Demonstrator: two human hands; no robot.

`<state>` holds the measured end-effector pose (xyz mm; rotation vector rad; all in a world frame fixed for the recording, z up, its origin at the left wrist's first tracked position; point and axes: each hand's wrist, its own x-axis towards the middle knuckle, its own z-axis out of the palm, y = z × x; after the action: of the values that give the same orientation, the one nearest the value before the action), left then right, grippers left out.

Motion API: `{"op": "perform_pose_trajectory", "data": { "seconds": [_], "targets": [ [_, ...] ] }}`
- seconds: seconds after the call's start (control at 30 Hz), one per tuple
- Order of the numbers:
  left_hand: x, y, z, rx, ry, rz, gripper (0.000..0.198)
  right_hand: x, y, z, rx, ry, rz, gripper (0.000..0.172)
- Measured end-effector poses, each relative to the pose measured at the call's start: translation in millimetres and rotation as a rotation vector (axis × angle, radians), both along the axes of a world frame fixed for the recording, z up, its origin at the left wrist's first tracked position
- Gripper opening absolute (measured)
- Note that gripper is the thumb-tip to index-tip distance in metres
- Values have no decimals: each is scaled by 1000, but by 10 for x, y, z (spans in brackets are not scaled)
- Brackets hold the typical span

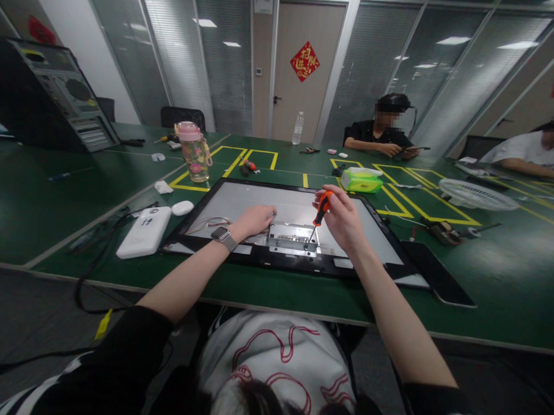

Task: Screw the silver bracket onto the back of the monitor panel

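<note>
A flat display panel [241, 195] with a black frame lies on the green table before me, its pale back facing up. A silver metal bracket [282, 243] sits near its close edge. In my right hand [345, 216] is a screwdriver [323, 208] with an orange and black handle. Its shaft slants down, and the tip meets the right part of the bracket. My left hand [254, 220], with a watch on the wrist, rests on the panel at the bracket's left side, fingers stretched toward it. Thin wires [212, 223] lie left of that hand.
Left of the panel are a white power bank [145, 232], a white case [183, 207] and a pink-lidded bottle [194, 152]. A black phone-like slab [439, 276] touches the right side. Behind stand a tissue pack [361, 180] and a computer tower [56, 100]. Two people sit across the table.
</note>
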<state>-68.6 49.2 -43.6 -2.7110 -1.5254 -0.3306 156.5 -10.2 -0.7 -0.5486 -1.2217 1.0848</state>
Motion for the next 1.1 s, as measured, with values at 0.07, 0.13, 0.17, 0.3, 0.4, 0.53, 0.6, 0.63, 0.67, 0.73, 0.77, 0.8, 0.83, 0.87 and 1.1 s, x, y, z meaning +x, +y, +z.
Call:
{"op": "perform_pose_trajectory", "data": {
  "seconds": [0.07, 0.13, 0.17, 0.3, 0.4, 0.53, 0.6, 0.63, 0.67, 0.73, 0.77, 0.8, 0.83, 0.87, 1.1],
  "targets": [
    [-3, -1, -1, 1, -4, -4, 31, 10, 8, -13, 2, -23, -16, 23],
    [-6, 1, -4, 2, -8, -10, 31, 18, 12, -21, 4, -27, -1, 24],
    [-7, 2, -6, 5, -11, -12, 31, 21, 12, -23, 5, -23, 12, 24],
    [-8, 8, -11, -2, -15, -6, 31, 12, -2, -11, -3, -40, 42, 29],
    [-7, 10, -9, -5, -15, -1, 31, -12, -22, 6, 10, -63, 46, 31],
    [-5, 11, -5, -4, -11, -5, 31, -31, -31, 14, 34, -60, 48, 24],
    [-5, 13, -6, -2, -10, -5, 31, -23, -18, 3, 52, -65, 10, 19],
    [-5, 14, -7, -2, -10, -6, 31, -15, -8, -4, 63, -72, -20, 18],
    [-5, 15, -8, -1, -11, -8, 31, -6, 4, -13, 72, -82, -50, 17],
    [-6, 18, -11, -2, -11, -7, 31, 12, 25, -28, 77, -95, -98, 17],
    [-6, 18, -12, -4, -10, -5, 31, 19, 32, -33, 73, -93, -109, 17],
    [-6, 19, -13, -6, -8, -2, 31, 24, 36, -35, 67, -88, -113, 17],
    [-6, 20, -14, -7, -6, 0, 31, 27, 37, -34, 60, -81, -112, 17],
    [-6, 21, -14, -8, -5, 3, 31, 27, 34, -31, 55, -76, -108, 17],
    [-11, 27, -26, 9, -6, -5, 31, 8, -11, 13, 42, -60, -41, 23]
  ]
}}
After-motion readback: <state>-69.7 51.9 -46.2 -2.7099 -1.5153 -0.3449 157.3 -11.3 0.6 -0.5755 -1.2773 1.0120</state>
